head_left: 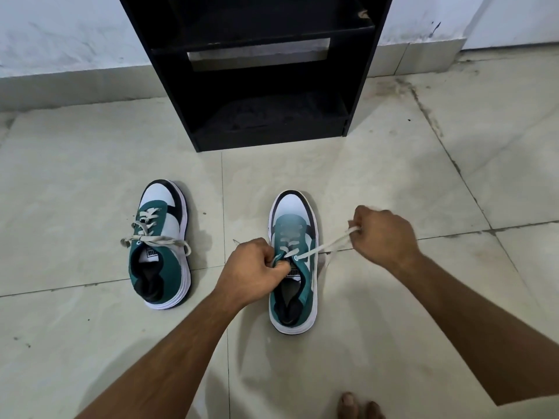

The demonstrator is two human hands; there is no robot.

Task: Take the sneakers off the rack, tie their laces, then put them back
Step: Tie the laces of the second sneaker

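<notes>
Two green, white and black sneakers stand on the tiled floor, toes towards the rack. The left sneaker (161,246) has its grey laces in a bow. Over the right sneaker (292,267), my left hand (252,267) is closed on a lace end at the top eyelets. My right hand (381,234) is closed on the other lace end (325,246), which stretches taut to the right of the shoe. The black shoe rack (257,71) stands behind, its visible shelves bare.
The rack stands against a white wall (69,34) with a grey skirting. Pale floor tiles (90,343) spread all round the shoes. Bare toes (358,406) show at the bottom edge, below the right sneaker.
</notes>
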